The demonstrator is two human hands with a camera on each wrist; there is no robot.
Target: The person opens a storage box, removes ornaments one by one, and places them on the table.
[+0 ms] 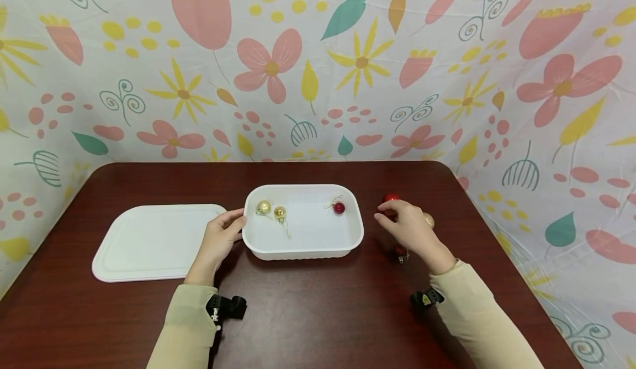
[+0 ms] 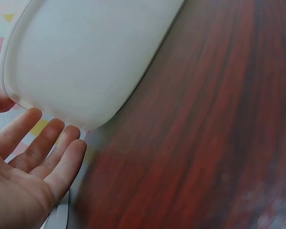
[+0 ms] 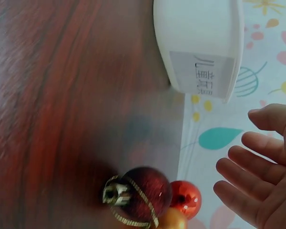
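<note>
White tray (image 1: pixel 303 247) sits mid-bench, a bit toward the far edge. Inside: two gold baubles (image 1: pixel 264 207) (image 1: pixel 280 212) at its left end, one dark red bauble (image 1: pixel 339 208) near the far right corner, each with a thin cord.

Left hand (image 1: pixel 221 235) rests against the tray's left rim, fingers loosely extended, thumb on the rim edge; not curled around it. Left wrist view: fingers (image 2: pixel 43 143) straight and together, just beside the tray's (image 2: pixel 86 57) outer wall.

Right hand (image 1: pixel 409 228) hovers over the bench to the right of the tray, apart from it, fingers relaxed and slightly spread, holding nothing. Right wrist view confirms: open palm, fingers (image 3: pixel 248 176) fanned, nothing pinched.

Loose baubles under/around the right hand: bright red one (image 1: pixel 391 198) on its far side, gold one (image 1: pixel 429 220) at its right, dark red one (image 1: pixel 400 251) on the near side. Right wrist view shows a dark glitter red bauble (image 3: pixel 145 188) with gold cap and cord, touching a shiny red one (image 3: pixel 186 198).

White lid (image 1: pixel 149 242) lies flat to the left of the tray, toward the left edge of the bench, under the left wrist. Bench (image 1: pixel 318 314) is dark reddish wood. Floral cloth (image 1: pixel 318 65) backdrop behind and at both sides.
</note>
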